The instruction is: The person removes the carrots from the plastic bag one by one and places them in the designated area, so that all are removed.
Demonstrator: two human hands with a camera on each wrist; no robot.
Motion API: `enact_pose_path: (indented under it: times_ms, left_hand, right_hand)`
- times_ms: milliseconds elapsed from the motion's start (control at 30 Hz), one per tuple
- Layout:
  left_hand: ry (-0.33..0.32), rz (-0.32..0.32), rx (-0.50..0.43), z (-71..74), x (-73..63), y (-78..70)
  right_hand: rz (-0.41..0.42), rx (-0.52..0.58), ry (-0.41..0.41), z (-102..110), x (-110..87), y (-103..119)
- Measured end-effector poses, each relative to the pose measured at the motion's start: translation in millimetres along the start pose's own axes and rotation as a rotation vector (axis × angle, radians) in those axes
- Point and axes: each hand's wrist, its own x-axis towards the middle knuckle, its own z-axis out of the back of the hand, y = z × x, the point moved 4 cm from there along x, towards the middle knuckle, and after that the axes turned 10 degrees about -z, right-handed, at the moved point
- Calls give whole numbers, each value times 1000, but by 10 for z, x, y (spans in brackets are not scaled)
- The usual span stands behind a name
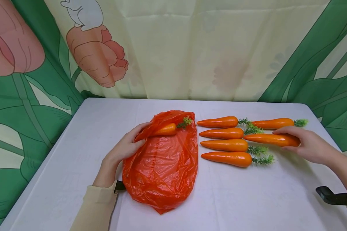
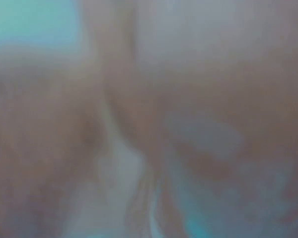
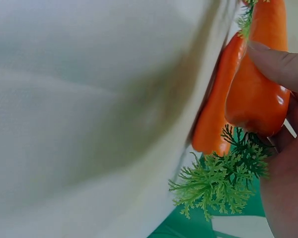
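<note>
My left hand [image 1: 123, 146] grips the left edge of a red plastic bag [image 1: 162, 170], fingers on one side of the film and thumb on the other. Near the bag's opening lies a carrot [image 1: 166, 129] with its green top pointing right; part of it is covered by film. At the right, my right hand [image 1: 313, 146] pinches the thick end of another carrot [image 1: 271, 139] between thumb and fingers. That carrot [image 3: 263, 84] shows close up in the right wrist view, its leafy top below the hand. The left wrist view is too blurred to make out details.
Between bag and right hand, several carrots lie in a column, including a top one [image 1: 219, 122] and a bottom one [image 1: 228, 158], tips leftward. A further carrot [image 1: 274, 123] lies behind the held one. All rest on a white-covered table [image 1: 234, 199] before a patterned curtain [image 1: 191, 54].
</note>
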Motion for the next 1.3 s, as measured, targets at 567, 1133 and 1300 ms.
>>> enact_pose_path:
  times_ms: [567, 1133, 1300]
  left_hand:
    - [7, -20, 5, -10, 12, -5]
    - [-1, -19, 19, 4, 5, 0]
    - [-2, -18, 24, 4, 5, -5]
  right_hand:
    - [-128, 24, 63, -191, -76, -293]
    - [-145, 28, 88, -208, -31, -352]
    - [-166, 30, 75, -167, -54, -397]
